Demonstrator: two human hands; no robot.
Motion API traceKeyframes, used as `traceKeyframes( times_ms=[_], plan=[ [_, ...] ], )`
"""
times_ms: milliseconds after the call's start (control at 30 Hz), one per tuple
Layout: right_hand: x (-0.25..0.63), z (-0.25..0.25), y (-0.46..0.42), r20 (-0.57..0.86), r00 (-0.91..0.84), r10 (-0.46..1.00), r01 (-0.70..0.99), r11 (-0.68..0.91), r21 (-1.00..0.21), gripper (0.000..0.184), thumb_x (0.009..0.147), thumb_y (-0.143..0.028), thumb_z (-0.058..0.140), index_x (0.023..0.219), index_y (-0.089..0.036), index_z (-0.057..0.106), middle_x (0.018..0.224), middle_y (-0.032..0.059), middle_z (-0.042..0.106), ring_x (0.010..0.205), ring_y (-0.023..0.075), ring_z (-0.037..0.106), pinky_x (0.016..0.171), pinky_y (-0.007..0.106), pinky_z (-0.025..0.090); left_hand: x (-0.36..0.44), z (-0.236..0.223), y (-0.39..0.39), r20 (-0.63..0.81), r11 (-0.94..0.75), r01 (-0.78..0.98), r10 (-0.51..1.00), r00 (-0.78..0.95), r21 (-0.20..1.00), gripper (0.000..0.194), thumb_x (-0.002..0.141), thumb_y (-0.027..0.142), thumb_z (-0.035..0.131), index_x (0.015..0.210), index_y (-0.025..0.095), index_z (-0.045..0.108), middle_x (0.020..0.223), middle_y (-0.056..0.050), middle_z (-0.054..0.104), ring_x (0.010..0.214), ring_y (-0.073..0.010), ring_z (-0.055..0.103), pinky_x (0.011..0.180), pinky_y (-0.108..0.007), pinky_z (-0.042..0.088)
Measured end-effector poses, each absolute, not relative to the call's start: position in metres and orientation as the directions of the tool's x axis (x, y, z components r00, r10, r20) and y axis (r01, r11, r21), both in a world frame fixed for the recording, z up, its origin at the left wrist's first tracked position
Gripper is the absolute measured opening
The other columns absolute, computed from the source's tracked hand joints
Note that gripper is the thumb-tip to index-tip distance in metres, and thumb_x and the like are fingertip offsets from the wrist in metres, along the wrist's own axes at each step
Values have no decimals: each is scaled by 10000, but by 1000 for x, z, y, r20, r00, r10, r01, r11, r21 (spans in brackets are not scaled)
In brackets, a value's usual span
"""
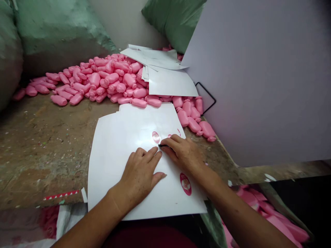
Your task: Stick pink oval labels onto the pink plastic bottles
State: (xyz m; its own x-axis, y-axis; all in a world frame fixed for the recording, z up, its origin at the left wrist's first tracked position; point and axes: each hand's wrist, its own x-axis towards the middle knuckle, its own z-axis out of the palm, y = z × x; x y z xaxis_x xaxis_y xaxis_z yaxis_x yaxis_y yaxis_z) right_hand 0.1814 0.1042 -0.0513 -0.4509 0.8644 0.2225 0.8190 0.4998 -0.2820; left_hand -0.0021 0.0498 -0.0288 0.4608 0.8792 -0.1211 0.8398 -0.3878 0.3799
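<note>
While our left hand [138,177] is pinning the label sheet [116,165] flat, our nearby right hand [182,153] is pinching a black tool [161,145].

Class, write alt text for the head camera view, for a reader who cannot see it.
A left hand and a right hand rest on a white sheet bearing pink oval labels; the right hand holds a small black object. Beyond lie a heap of pink plastic bottles, more white sheets and green sacks.
</note>
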Motion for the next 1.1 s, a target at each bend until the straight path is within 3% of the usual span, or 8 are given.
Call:
traceKeyframes(
  times_ms=[133, 333, 467, 567, 633, 900, 1000, 1100],
  plan=[
    [181, -53, 110, 194, -406, 893, 801, 450, -394, 261, 941, -225, 545, 1105, -269, 744, 888, 46, 692, 756, 193, 627, 668, 312, 380, -2, -29, 50, -105, -408, 845, 878, 467, 346, 552, 931, 446, 580, 1419, 197, 513, 1544, -84, 486, 1093, -307, 530, 928, -478, 476],
    [192, -22, 118, 214, 49, 976, 378, 180, -908, 245, 965, -351, 515, 1138, -264, 664, 840, 3, 613, 718, 169, 565, 629, 284, 431, -9, -25, 52, -133, -280, 758, 892, 433, 589, 499, 885, 350, 633, 1354, 196, 565, 1532, -110, 494, 1159, -358, 509, 996, -572, 419],
    [184, -11, 87, 294, -126, 947, 452, 319, -833, 257, 952, -313, 518, 1116, -265, 710, 858, 27, 629, 762, 184, 590, 693, 318, 458, -15, -12, 52, -181, 123, 228, 949, 259, 966, 512, 886, 481, 606, 1315, 214, 522, 1425, -146, 580, 1214, -315, 556, 1068, -521, 385],
    [177, -19, 60, 290, -354, 889, 498, 442, -747, 291, 940, -297, 506, 1108, -293, 744, 862, 48, 670, 785, 213, 623, 712, 353, 466, -19, -1, 46, -274, 308, -270, 949, 157, 912, 593, 902, 611, 534, 1324, 200, 461, 1356, -169, 616, 1208, -283, 597, 1079, -474, 388],
    [176, -25, 51, 232, -295, 927, 472, 352, -808, 294, 912, -376, 582, 1155, -294, 726, 892, 48, 692, 809, 220, 634, 720, 352, 477, -21, 4, 40, -282, 308, -360, 951, 124, 881, 618, 890, 612, 565, 1329, 194, 446, 1319, -170, 636, 1192, -274, 608, 1073, -459, 386],
    [182, -12, 65, -91, -46, 995, -29, -93, -995, 374, 679, -569, 819, 740, -213, 721, 741, 18, 652, 739, 176, 574, 665, 280, 464, -6, 8, 31, -241, 307, -213, 927, 289, 927, 637, 859, 564, 639, 1359, 217, 451, 1349, -180, 617, 1173, -282, 639, 963, -431, 497],
    [189, -10, 66, -141, 109, 984, -205, -117, -972, 448, 547, -592, 883, 726, -211, 732, 746, 26, 656, 736, 178, 570, 653, 279, 476, -8, 1, 71, -118, 96, 242, 990, 80, 966, 499, 965, 414, 490, 1402, 183, 428, 1398, -201, 574, 1078, -244, 695, 875, -386, 561],
    [197, -15, 63, -132, 147, 980, -199, -102, -975, 444, 551, -577, 889, 746, -212, 729, 723, 19, 635, 702, 169, 556, 624, 271, 470, -19, -9, 139, 127, -102, 672, 992, 12, 733, 402, 956, 201, 472, 1349, 130, 512, 1353, -182, 597, 1148, -240, 644, 987, -413, 513]
  ],
)
